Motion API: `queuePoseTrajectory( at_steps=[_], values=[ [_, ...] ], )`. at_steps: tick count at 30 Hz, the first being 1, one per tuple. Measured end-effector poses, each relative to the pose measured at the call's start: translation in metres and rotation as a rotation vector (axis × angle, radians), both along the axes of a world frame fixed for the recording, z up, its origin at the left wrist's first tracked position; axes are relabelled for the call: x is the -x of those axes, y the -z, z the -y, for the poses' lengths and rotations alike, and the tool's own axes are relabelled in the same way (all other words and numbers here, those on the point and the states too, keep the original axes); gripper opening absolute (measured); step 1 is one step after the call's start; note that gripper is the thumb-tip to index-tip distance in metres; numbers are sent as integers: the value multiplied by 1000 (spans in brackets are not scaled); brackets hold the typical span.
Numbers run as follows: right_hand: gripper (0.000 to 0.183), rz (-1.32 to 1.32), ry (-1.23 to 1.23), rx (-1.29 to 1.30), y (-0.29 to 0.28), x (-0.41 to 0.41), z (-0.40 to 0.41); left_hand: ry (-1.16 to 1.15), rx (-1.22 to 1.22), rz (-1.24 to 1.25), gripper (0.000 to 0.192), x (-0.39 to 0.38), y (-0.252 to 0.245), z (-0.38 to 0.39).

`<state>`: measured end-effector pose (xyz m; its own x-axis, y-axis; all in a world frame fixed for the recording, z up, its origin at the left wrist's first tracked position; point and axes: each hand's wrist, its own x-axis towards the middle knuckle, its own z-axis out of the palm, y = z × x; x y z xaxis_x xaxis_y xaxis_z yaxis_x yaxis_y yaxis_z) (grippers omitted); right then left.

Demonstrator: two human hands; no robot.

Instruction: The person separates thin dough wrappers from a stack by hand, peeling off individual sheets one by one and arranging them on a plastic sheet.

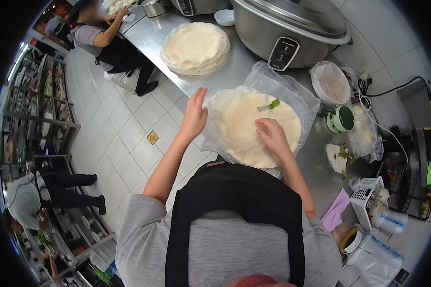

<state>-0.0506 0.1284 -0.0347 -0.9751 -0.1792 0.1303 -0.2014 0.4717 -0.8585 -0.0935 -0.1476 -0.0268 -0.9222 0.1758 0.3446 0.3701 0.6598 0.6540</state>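
Observation:
A stack of thin round dough sheets lies on clear plastic sheeting at the edge of the steel table, right before me. My left hand is raised at the stack's left side, fingers extended, with nothing in it. Over the right part of the top sheet is my right hand, its fingers slightly bent and apart; whether the fingertips touch the dough is unclear. A small scraper or brush with a green handle rests on the dough beyond that hand. Farther back sits a taller pile of round dough sheets.
A large rice cooker stands behind, near a white bowl. On the right are a powder-filled bowl, a green-lidded jar, a white basket and a purple cloth. A seated person works at the table's far end.

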Motion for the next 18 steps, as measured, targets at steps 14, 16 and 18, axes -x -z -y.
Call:
queuePoseTrajectory(
  at_steps=[14, 16, 18],
  values=[
    [19, 153, 384, 407, 5, -46, -25, 840, 430, 66, 24, -12, -17, -73],
    [21, 157, 427, 516, 5, -55, -25, 665, 242, 57, 15, -4, -28, -75],
    [33, 334, 468, 795, 4, -63, -23, 542, 54, 263, 16, 1, -46, -76]
  ],
)
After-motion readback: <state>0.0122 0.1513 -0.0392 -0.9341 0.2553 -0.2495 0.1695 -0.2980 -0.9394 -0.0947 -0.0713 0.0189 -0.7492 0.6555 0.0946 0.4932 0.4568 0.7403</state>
